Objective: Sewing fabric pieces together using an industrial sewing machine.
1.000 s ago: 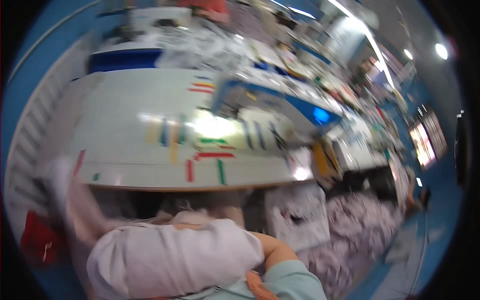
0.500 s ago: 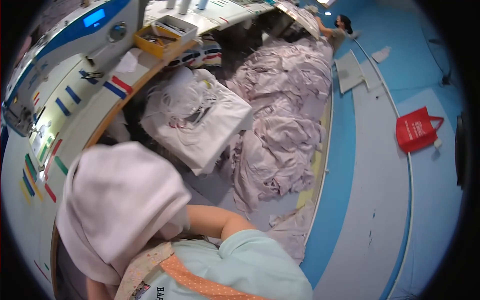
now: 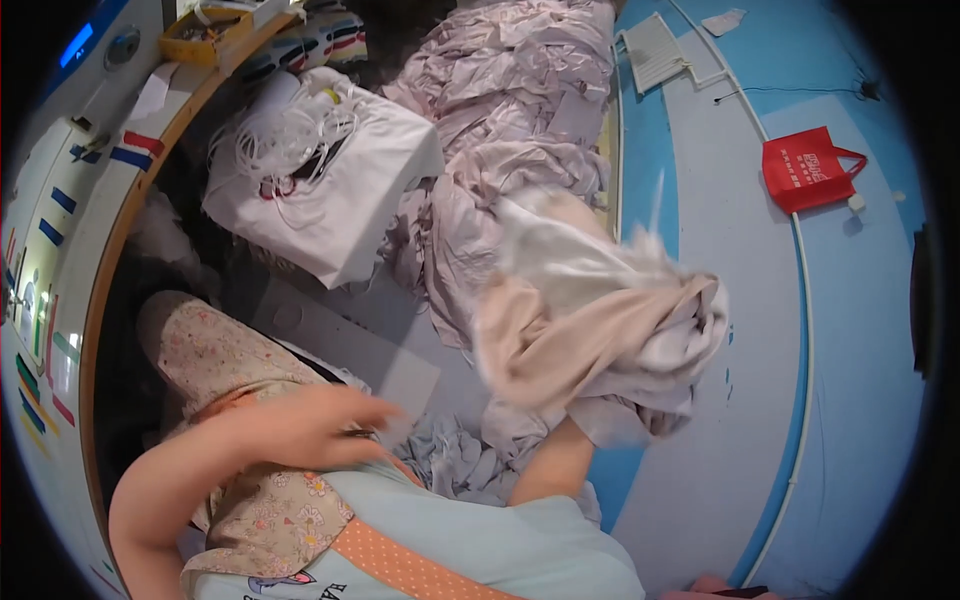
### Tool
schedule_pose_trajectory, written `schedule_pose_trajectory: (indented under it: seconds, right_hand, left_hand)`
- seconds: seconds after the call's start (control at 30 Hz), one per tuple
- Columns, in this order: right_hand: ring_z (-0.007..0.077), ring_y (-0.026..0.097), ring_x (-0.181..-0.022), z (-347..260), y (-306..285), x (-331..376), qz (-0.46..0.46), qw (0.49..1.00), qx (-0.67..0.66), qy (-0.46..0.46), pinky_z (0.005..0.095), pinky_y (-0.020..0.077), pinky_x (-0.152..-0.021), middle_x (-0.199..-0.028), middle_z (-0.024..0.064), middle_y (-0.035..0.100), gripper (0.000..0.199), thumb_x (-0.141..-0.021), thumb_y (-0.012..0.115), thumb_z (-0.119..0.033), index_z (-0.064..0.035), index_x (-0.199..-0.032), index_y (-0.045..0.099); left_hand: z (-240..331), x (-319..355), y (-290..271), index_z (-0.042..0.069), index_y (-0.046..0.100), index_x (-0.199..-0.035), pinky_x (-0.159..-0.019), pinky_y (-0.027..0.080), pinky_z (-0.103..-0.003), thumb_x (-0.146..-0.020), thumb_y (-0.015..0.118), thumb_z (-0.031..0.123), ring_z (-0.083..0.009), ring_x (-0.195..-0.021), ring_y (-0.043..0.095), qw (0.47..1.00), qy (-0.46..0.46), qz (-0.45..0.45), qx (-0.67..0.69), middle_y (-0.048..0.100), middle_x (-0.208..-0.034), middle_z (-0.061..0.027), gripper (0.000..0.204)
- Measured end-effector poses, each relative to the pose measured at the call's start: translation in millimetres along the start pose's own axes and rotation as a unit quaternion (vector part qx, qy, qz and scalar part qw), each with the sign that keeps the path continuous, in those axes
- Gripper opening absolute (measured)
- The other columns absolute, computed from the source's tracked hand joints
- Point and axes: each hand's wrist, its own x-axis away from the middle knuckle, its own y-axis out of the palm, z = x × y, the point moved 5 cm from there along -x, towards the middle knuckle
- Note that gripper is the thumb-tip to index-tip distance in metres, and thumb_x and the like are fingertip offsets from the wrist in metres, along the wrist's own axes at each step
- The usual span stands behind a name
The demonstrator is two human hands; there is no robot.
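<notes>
A bundle of pale pink cloth (image 3: 560,340), blurred by motion, is held up on the right by my right hand, which is hidden under its folds; only the forearm (image 3: 555,465) shows below. In front of my body, my left hand (image 3: 335,425) reaches rightward with its fingers stretched and smeared by movement. A small dark sliver shows by its fingers, too blurred to name. My left hand is apart from the cloth. Behind the bundle lies a long heap of crumpled pale pink fabric (image 3: 510,90).
A white cloth-covered stool or box (image 3: 350,190) carries a tangle of white cord (image 3: 285,135). To the left runs a sewing table (image 3: 70,300) with coloured tape strips and a yellow tray (image 3: 205,45). Greyish cloth (image 3: 450,460) lies low. A red bag (image 3: 810,170) is at the right.
The pale pink cloth has swung from the left, in front of me, across to the right. My left hand has come out from behind it. The view has shifted downward and to the right.
</notes>
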Motion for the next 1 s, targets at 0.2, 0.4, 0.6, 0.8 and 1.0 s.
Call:
schedule_pose_trajectory:
  seconds: [0.2,0.4,0.6,0.8,1.0]
  right_hand:
    - [0.0267,0.067,-0.085,198,-32,70,-0.103,0.923,0.315,0.195,0.0386,0.0518,-0.076,-0.092,0.0133,0.071,0.021,-0.092,0.058,-0.019,-0.003,-0.092,0.072]
    - [0.0263,0.067,-0.085,199,155,261,-0.471,0.753,0.447,-0.109,0.0388,0.0517,-0.076,-0.092,0.0132,0.071,0.023,-0.094,0.057,-0.021,-0.0034,-0.09,0.072]
    - [0.0106,0.06,-0.072,14,296,519,-0.771,0.503,0.111,-0.374,0.0248,0.0491,-0.067,-0.079,0.0046,0.063,0.013,-0.093,0.054,0.002,-0.0005,-0.098,0.066]
    - [0.0209,0.06,-0.068,-44,267,739,-0.82,0.146,-0.039,-0.552,0.0282,0.0461,-0.061,-0.076,0.0114,0.06,0.016,-0.082,0.06,0.013,0.001,-0.091,0.063]
    - [0.0268,0.06,-0.065,35,195,821,-0.845,-0.099,-0.072,-0.521,0.0339,0.0467,-0.057,-0.074,0.0115,0.06,0.022,-0.073,0.067,0.013,-0.003,-0.088,0.064]
  left_hand:
    - [-149,184,6,0.0,0.061,-0.124,-0.09,0.052,-0.031,-0.092,0.063,0.011,-0.0198,-0.102,0.065,0.852,-0.161,0.468,0.17,0.067,-0.109,-0.0094,0.034]
    - [-250,417,218,0.002,0.059,-0.119,-0.086,0.052,-0.03,-0.098,0.06,0.024,-0.0162,-0.099,0.061,0.344,-0.149,0.9,0.223,0.062,-0.113,-0.0089,0.03]
    - [-300,334,452,-0.003,0.059,-0.12,-0.096,0.048,-0.043,-0.087,0.071,0.026,-0.0386,-0.113,0.06,0.09,-0.573,0.811,0.081,0.062,-0.12,-0.0261,0.045]
    - [-321,203,464,-0.002,0.04,-0.14,-0.111,0.035,-0.052,-0.075,0.079,0.034,-0.0469,-0.138,0.035,0.192,-0.692,0.68,0.148,0.035,-0.149,-0.0291,0.084]
    - [-325,202,429,-0.004,0.041,-0.141,-0.112,0.031,-0.056,-0.08,0.071,0.028,-0.0486,-0.139,0.031,0.169,-0.751,0.605,0.205,0.033,-0.151,-0.0284,0.075]
